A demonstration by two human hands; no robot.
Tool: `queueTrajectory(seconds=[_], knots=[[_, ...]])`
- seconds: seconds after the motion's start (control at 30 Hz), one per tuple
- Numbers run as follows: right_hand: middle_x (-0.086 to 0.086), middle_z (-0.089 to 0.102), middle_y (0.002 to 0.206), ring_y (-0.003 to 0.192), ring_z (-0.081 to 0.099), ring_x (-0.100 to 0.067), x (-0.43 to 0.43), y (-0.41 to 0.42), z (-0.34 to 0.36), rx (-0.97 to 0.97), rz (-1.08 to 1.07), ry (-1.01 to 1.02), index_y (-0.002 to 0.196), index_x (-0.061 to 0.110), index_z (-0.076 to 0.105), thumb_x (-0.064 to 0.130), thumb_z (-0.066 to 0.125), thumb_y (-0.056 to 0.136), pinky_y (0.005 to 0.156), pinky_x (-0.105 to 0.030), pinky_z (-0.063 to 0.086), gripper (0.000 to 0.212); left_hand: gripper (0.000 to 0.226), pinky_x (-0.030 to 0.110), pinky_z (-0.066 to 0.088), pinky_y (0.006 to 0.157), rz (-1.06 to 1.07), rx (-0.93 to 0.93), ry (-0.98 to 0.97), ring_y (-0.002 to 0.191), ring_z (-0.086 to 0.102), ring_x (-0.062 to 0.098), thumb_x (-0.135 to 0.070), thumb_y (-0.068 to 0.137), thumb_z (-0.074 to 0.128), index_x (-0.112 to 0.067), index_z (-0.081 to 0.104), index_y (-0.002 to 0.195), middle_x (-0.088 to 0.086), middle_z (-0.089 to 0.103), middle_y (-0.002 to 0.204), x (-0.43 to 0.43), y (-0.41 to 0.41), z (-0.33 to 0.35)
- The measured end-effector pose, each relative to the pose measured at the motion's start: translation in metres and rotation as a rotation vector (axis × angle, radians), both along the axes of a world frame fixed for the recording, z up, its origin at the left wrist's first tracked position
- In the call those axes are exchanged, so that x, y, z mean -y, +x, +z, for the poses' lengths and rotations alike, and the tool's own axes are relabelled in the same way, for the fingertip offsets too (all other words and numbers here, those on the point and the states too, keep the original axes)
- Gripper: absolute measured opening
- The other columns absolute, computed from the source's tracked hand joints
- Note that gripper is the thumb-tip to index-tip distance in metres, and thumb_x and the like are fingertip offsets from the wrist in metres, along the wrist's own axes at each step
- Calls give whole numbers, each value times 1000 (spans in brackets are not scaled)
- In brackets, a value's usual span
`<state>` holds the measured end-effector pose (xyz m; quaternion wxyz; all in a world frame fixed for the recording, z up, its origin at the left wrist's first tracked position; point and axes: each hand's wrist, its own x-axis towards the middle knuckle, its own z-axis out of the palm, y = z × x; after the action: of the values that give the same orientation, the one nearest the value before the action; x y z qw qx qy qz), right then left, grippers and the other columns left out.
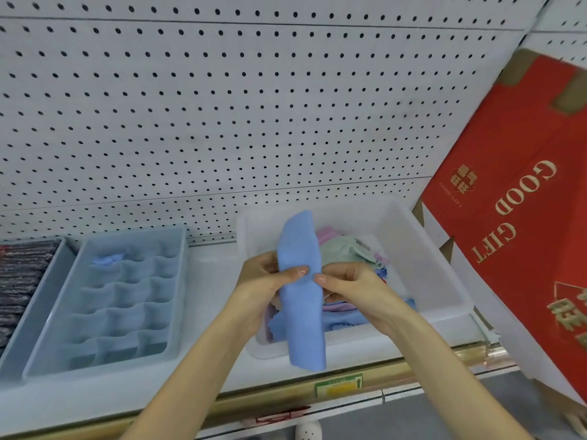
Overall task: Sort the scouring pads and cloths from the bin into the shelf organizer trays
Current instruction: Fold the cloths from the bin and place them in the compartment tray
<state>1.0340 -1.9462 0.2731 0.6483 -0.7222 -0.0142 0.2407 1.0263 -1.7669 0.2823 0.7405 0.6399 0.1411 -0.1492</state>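
A long blue cloth (301, 315) stands folded upright over the white bin (422, 265). My left hand (263, 281) grips its left side and my right hand (346, 284) pinches its right edge, thumbs nearly meeting on the front. Pink, green and blue cloths (346, 249) lie in the bin behind and under my hands. To the left sits a grey-blue divided organizer tray (178, 300) with one blue cloth (106, 259) in a far-left cell. A second tray (47, 287) at the far left holds dark scouring pads (19, 277).
A red gift carton (521, 198) leans against the shelf on the right, close to the bin. White pegboard (222, 106) backs the shelf. The shelf's front edge carries a gold strip with a price label (338, 384).
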Motion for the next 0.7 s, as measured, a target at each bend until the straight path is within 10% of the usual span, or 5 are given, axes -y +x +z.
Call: queueTrajectory(seconds=[0.37, 0.57, 0.7], knots=[[-16, 67, 81, 72, 66, -12, -23, -6, -6, 103, -210, 2, 88, -14, 62, 6, 61, 91, 65, -22, 55, 20, 28, 48, 57, 78, 86, 37, 143, 90, 71, 26, -10, 75, 80, -8, 70, 101, 6, 75, 94, -1, -4, -8], [-9, 72, 72, 68, 68, -16, -29, -12, -7, 124, -361, 51, 86, 3, 65, 2, 64, 88, 59, -23, 54, 1, 43, 48, 56, 76, 75, 76, 226, 89, 70, 29, -5, 76, 78, -23, 54, 107, 9, 73, 96, -5, -9, -14], [-24, 62, 67, 65, 57, -19, -33, -15, -5, 267, -409, 25, 103, 17, 61, -3, 65, 86, 60, -23, 50, 27, 48, 39, 56, 71, 128, 216, 269, 86, 70, 25, -4, 78, 77, -38, 52, 100, 10, 73, 85, -8, -11, -17]])
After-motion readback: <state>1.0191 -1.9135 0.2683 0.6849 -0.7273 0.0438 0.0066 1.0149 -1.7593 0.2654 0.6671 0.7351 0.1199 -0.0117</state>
